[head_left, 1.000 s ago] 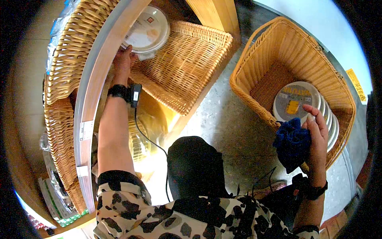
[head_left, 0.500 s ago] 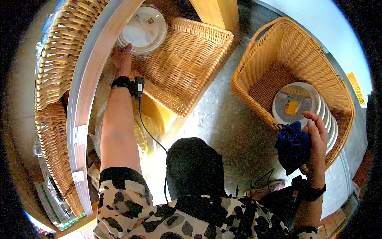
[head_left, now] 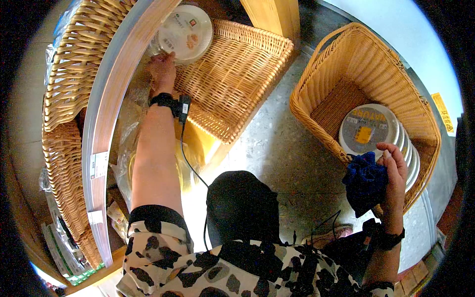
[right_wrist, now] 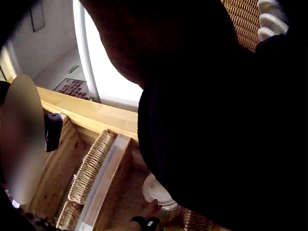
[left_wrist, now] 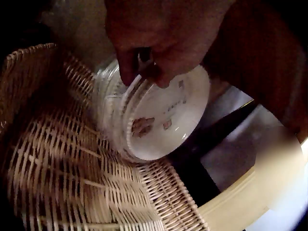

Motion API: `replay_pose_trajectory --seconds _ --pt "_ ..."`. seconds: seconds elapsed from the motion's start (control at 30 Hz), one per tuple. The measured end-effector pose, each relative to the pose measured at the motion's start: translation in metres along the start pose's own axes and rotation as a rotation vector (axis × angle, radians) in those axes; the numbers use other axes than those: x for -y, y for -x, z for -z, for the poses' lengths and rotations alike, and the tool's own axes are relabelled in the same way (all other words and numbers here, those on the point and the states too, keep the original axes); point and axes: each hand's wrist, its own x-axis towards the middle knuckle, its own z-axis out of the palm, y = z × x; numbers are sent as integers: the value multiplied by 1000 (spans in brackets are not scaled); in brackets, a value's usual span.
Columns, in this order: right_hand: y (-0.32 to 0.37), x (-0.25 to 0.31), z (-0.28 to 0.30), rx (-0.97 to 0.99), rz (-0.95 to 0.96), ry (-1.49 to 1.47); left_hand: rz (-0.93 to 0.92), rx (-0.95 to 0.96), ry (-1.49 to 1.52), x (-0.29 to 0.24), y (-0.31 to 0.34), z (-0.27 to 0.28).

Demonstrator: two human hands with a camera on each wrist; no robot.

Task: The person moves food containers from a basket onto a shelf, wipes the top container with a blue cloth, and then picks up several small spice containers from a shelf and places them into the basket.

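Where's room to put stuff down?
Bare: the shallow tan wicker tray right of wrapped white round dishes; grey floor between tray and deep tan wicker basket; basket bottom left of grey-labelled round packs. Crowded: those packs' end; where the left hand pinches the dishes.

My left hand (left_wrist: pixel 166 36), cut off above in the left wrist view, hides part of the plates (left_wrist: pixel 168 122); their small print is blurred. Blue cloth (head_left: pixel 366 185) hides some of my right hand (head_left: pixel 395 171), itself covering part of the stack (head_left: pixel 368 127). A dark shape (right_wrist: pixel 226 134) blocks much of the right wrist view.
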Motion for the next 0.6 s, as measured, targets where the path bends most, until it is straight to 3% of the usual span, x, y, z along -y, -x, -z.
replay_pose_trajectory --seconds 0.03,0.13,0.2,0.27,0.33,0.53,0.6 --pt "0 0 -1 -13 3 5 -63 25 -103 -6 6 1" --pt "3 7 -2 21 -9 61 71 4 138 -13 21 -6" --pt "2 8 -2 21 -12 82 -89 -147 504 33 0 -61" --pt "2 6 -2 13 -5 88 -155 -137 401 31 1 -62" --pt "0 2 -1 -4 11 79 -116 36 -169 -33 32 -8" --pt "0 2 -1 2 25 114 -4 134 77 -74 61 20" --pt "1 3 -2 13 1 75 41 60 182 -66 58 9"
